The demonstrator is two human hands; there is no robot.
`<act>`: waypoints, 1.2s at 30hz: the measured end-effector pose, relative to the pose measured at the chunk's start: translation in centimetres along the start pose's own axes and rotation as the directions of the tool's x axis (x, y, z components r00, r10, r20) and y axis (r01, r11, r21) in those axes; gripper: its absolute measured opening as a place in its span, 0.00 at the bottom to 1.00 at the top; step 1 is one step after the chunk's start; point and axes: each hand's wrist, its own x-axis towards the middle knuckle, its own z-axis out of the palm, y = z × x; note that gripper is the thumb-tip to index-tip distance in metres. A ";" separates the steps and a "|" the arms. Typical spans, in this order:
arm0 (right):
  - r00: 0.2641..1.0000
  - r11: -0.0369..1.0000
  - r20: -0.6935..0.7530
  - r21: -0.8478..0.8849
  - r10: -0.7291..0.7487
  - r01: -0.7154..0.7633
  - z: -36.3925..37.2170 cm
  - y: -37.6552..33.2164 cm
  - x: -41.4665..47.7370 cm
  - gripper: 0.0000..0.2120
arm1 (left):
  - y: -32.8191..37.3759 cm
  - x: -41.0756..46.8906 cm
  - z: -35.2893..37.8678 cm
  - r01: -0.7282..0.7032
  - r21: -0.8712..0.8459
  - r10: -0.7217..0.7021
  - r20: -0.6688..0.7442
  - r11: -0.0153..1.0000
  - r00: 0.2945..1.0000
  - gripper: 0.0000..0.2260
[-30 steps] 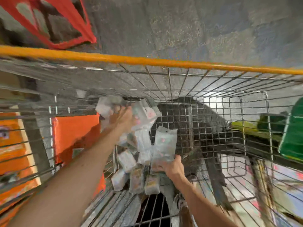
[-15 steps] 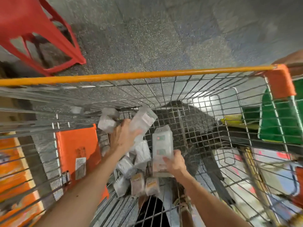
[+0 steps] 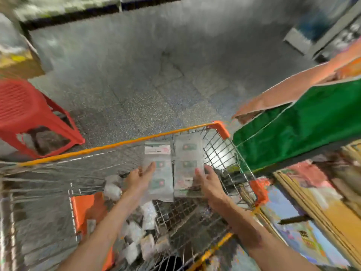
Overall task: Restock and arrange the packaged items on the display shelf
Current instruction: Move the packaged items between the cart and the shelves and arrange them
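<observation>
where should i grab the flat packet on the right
Probably pinch its lower half from below and the right, as the right hand does, thumb on the front. The right packet is thin, flat and upright, beside the left packet in the left hand, so only that outer side is free.

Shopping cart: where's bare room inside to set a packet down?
Bare mesh floor of the orange-rimmed wire cart lies between the heap of small clear packets and its right wall. Crowded along the heap by the orange flap.
</observation>
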 end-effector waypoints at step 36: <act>0.625 0.790 -0.756 0.256 -0.196 0.557 -44.7 -6.7 -28.9 0.09 | 20.3 -34.1 45.6 -0.516 -0.145 0.449 0.717 0.844 0.533 0.12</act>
